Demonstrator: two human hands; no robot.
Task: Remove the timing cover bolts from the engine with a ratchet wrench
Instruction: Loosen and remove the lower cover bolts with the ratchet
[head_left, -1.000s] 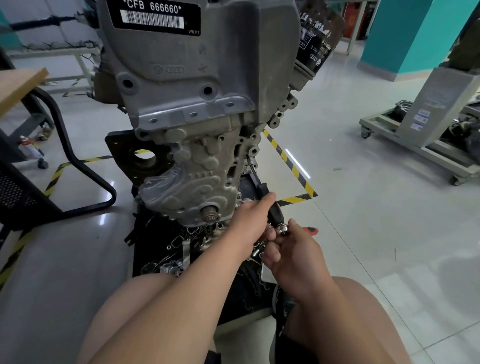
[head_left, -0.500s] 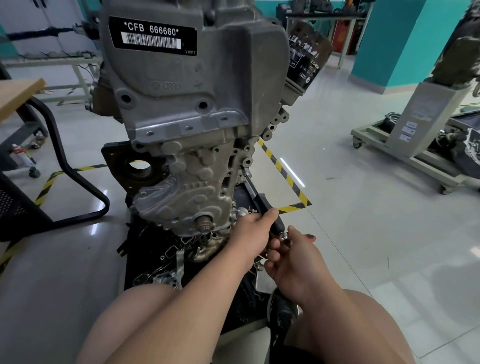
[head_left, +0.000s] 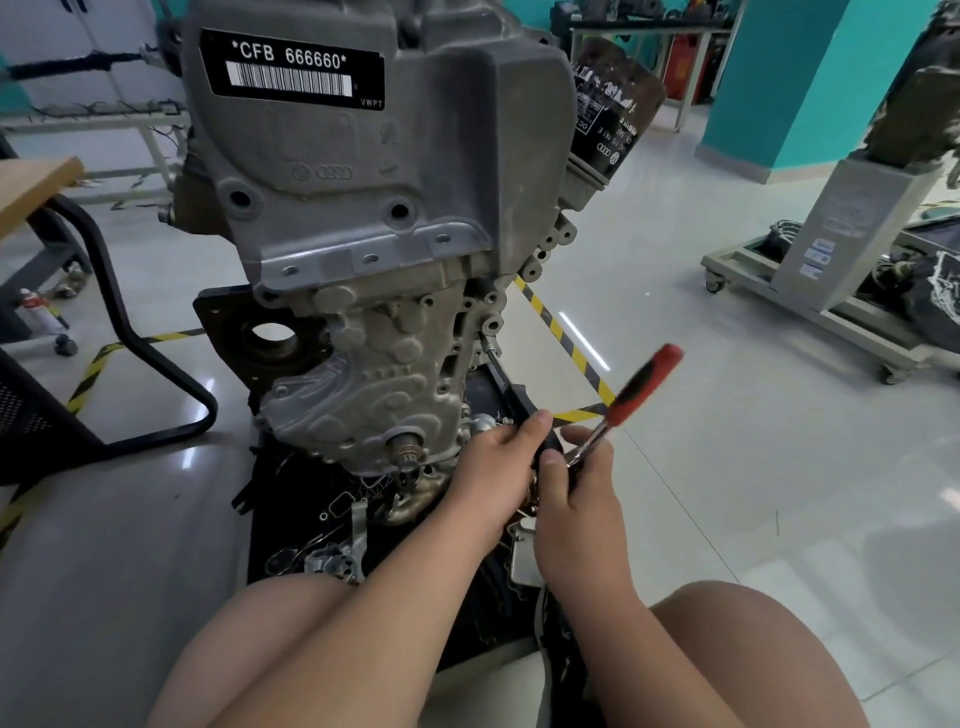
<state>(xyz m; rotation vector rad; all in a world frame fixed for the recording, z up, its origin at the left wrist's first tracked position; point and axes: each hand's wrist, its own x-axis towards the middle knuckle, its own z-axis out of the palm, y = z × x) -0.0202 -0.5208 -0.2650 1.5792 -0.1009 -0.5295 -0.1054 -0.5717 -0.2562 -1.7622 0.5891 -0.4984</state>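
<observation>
A grey engine (head_left: 363, 218) stands upright on a black mat, its timing cover (head_left: 374, 395) facing me. A long black extension bar (head_left: 506, 387) runs from a bolt on the cover's right edge down to my hands. My left hand (head_left: 501, 465) grips the lower end of that bar. My right hand (head_left: 576, 499) pinches the head of a ratchet wrench (head_left: 631, 392), whose red and black handle sticks up to the right. The joint between ratchet and bar is hidden by my fingers.
An oil filter (head_left: 613, 109) juts from the engine's upper right. Loose metal parts (head_left: 337, 556) lie on the black mat (head_left: 291, 519) by my knees. A black chair frame (head_left: 124, 332) stands left, a wheeled stand (head_left: 831, 291) right. Yellow-black tape (head_left: 566, 343) marks the floor.
The ratchet's red handle has swung up to the right and now stands clear of my right hand. My left hand keeps its grip on the bar.
</observation>
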